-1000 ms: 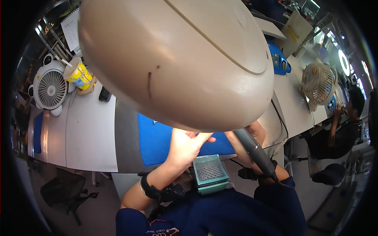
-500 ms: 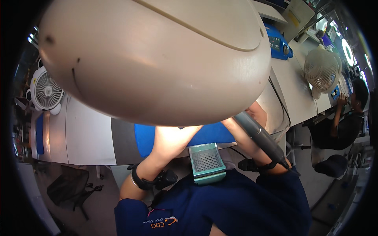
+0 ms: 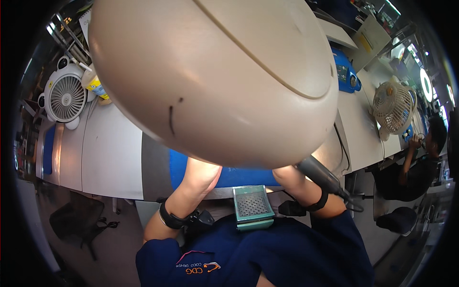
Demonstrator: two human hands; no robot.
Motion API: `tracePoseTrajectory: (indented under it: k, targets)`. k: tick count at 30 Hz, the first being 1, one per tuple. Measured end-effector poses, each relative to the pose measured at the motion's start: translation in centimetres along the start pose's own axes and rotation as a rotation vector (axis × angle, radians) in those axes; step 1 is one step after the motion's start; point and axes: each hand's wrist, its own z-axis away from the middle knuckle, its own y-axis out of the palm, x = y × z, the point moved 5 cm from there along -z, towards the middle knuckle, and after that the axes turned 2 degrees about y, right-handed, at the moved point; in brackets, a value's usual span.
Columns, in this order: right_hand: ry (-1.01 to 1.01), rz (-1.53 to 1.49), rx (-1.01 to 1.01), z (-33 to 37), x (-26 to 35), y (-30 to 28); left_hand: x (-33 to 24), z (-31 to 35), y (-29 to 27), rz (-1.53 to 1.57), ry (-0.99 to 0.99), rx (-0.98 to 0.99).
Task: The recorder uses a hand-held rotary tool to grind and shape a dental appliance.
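A large cream lamp head or hood (image 3: 215, 95) fills the upper middle and covers the fingers of both hands. Below its rim my left hand (image 3: 204, 173) shows only its lit heel and wrist above a blue mat (image 3: 244, 178); its fingers are hidden. My right hand (image 3: 288, 175) is likewise mostly covered. A dark grey, pen-like handpiece (image 3: 321, 176) with a cord at its rear slants out from under the hood over my right wrist and appears to rest in that hand. Its working tip cannot be seen.
A green tray with a perforated metal plate (image 3: 253, 205) juts from the bench edge between my forearms. White fans stand at left (image 3: 67, 98) and right (image 3: 393, 107). A blue control box (image 3: 345, 71) sits at the back right. Another person (image 3: 416, 167) works at the far right.
The view has shifted, so the hood sits further right and lower. Less of both hands shows below it. The handpiece's visible part is shorter and its rear end has moved slightly.
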Motion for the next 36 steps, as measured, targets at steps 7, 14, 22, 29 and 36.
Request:
tracePoseTrajectory:
  k: [7, 14, 22, 29, 36]
  targets:
    - [-0.389, 0.25, 0.003, 0.8, 1.9, -0.4, 0.3, 1.3, -1.0, -0.178, 0.153, 0.077]
    - [-0.728, 0.219, -0.015, 1.4, 2.3, -0.2, 0.8, 1.1, -1.1, -0.179, 0.131, 0.101]
    - [-0.71, 0.3, -0.108, 2.1, 1.7, 0.1, 1.3, 1.2, -1.4, -0.114, 0.066, 0.094]
    - [-0.718, 0.292, -0.157, 2.1, 2.0, -0.4, 1.8, 1.1, -0.7, -0.044, 0.012, 0.112]
    - [-0.729, 0.271, -0.149, 1.6, 2.5, 0.4, 2.0, 1.4, -1.9, -0.045, -0.049, 0.026]
